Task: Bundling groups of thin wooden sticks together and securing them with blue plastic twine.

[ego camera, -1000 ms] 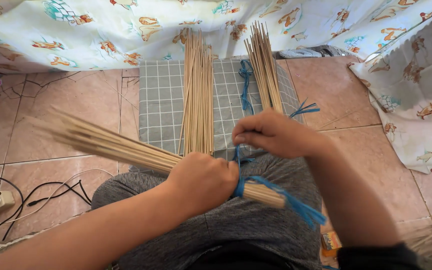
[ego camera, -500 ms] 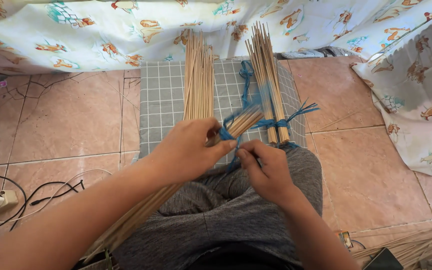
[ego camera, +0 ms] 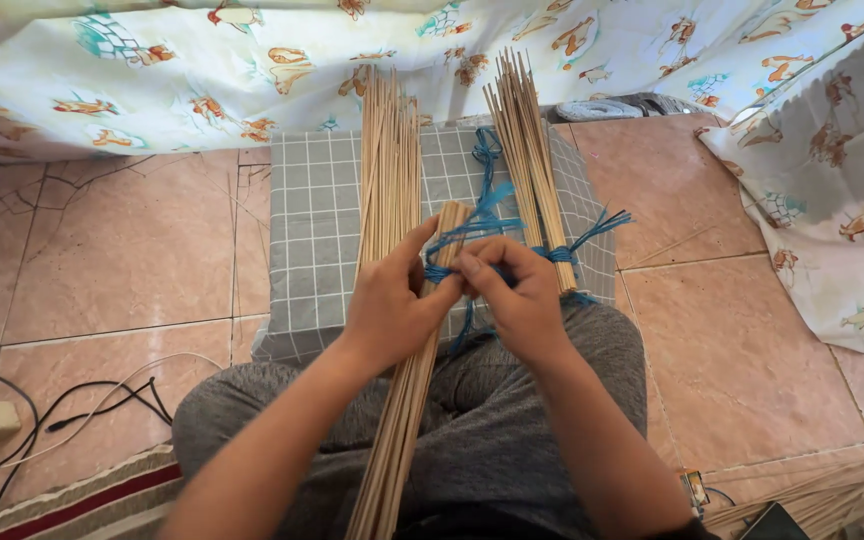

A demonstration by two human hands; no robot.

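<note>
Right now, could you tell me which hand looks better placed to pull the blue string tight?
Probably the right hand: its fingertips pinch the blue string at the knot, while the left hand is wrapped around the stick bundle, steadying it over the lap.

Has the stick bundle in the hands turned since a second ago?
Yes. The stick bundle swung from lying crosswise to pointing away, along the checked cushion.

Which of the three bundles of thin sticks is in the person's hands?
The bundle across the lap, gripped by the left hand and right hand at its blue string. The other two lie untouched on the checked cushion.
</note>
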